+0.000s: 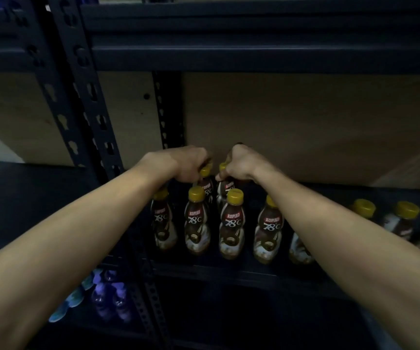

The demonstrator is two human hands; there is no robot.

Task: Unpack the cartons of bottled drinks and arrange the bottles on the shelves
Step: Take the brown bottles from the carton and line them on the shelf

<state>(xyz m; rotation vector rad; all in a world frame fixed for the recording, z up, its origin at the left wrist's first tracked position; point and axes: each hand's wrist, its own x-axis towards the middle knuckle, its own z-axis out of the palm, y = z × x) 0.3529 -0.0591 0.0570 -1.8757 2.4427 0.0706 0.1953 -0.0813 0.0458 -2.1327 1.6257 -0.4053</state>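
One dark metal shelf [229, 272] carries the bottles, in a rack with a slotted upright [87, 97] at ten o'clock and a heavy upper beam [254, 54] at twelve o'clock. A brown board [292, 122] closes the back of the rack. The light is weak and the corners of the view are almost black. At seven o'clock, on a lower shelf [178, 332], stand some purple bottles [110, 299], blurred and hard to read.

Both arms reach in from the lower corners to the middle of the view. The left hand [186, 164] grips the left back bottle [207, 189] at its neck, with the fingers curled over the yellow cap. The right hand [236, 161] grips the right back bottle [226, 185] in the same manner. The two hands are near each other, side by side, with a narrow gap between them. The two held bottles stand upright, almost touching, at the back of the shelf; whether they rest on it cannot be told.

At six o'clock from the hands stands the front row [196, 221], four upright bottles just beside each other. Each has a yellow cap, a dark brown body and a red label that reads KOPIKO 78°C. More bottles [406, 215] of the same kind go on toward three o'clock, partly hidden behind the right forearm.
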